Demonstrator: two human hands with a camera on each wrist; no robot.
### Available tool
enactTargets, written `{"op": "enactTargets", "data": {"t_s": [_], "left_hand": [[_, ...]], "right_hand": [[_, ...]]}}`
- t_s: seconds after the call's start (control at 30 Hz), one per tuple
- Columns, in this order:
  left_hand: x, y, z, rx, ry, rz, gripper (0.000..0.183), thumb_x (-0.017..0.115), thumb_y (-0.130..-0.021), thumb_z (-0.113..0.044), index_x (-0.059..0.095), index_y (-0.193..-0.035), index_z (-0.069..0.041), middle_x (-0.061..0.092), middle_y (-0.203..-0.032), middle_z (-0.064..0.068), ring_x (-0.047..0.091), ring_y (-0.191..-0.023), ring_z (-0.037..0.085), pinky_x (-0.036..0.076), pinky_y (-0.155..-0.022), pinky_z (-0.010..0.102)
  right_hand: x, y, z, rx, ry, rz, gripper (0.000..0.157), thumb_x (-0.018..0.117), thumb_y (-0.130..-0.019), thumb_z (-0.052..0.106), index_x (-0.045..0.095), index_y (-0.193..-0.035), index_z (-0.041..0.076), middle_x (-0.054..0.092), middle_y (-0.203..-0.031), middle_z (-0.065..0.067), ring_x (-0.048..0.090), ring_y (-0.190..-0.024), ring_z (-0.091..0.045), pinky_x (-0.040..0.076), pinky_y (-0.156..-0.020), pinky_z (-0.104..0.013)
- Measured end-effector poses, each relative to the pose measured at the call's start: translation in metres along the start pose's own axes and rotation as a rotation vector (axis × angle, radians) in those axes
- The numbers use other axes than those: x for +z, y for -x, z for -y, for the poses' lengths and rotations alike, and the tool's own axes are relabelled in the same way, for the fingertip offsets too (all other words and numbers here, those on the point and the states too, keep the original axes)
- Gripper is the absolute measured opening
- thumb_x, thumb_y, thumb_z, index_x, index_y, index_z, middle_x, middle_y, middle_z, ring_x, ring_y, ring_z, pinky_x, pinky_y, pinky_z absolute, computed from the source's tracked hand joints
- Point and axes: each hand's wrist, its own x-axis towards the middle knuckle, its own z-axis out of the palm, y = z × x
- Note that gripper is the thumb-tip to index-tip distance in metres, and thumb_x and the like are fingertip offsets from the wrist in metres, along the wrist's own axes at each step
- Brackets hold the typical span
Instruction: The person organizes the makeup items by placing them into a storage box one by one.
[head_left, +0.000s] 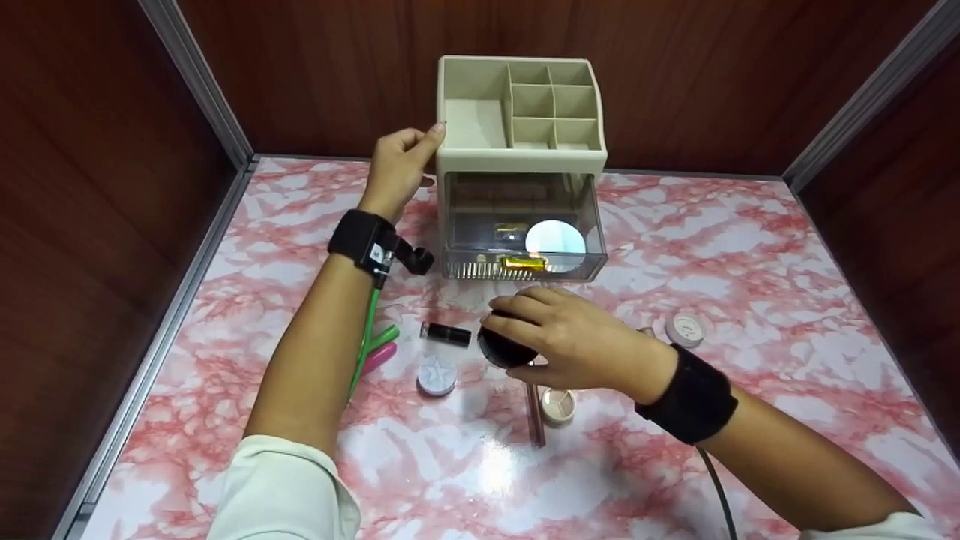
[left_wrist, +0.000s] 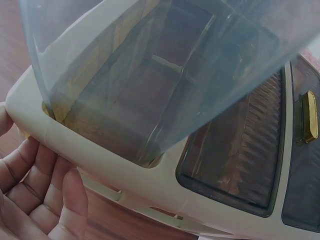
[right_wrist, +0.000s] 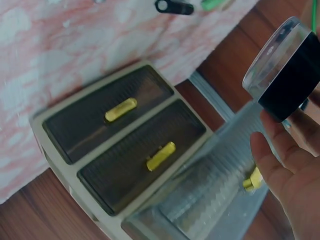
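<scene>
My left hand [head_left: 401, 169] is at the left side of a cream drawer organizer [head_left: 521, 161], thumb on its edge and fingers bent against its side. Its smoky see-through top drawer [head_left: 472, 217] is pulled out. Inside lies a shiny round disc [head_left: 555, 238]. In the right wrist view, two lower drawers with gold handles are closed. My right hand [head_left: 574, 337] grips a round cosmetic jar [head_left: 501, 346], in front of the drawer above the table. The jar [right_wrist: 290, 70] has a black part and a clear part, held tilted in the right wrist view.
On the pink marbled table are a black tube [head_left: 448, 334], a star-topped round case [head_left: 436, 375], green [head_left: 385, 335] and pink [head_left: 379, 358] sticks, a slim reddish tube [head_left: 535, 416], a three-part palette [head_left: 558, 406] and a pale round case [head_left: 685, 329]. Brown panels enclose the table.
</scene>
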Motion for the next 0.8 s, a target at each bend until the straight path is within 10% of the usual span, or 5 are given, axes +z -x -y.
{"op": "enactTargets", "data": {"t_s": [0.8], "left_hand": [[0.0,0.0,0.002,0.031,-0.022,0.0,0.043,0.064,-0.076,-0.049,0.062,-0.074,-0.005,0.053,-0.073,0.007,0.047,-0.063,0.013,0.045,-0.055,0.029]], "right_hand": [[-0.049,-0.021,-0.019,0.042,0.031,-0.144,0.06,0.064,-0.076,0.037,0.049,-0.127,0.01,0.052,-0.121,-0.01,0.048,-0.106,-0.025,0.035,-0.093,-0.035]]}}
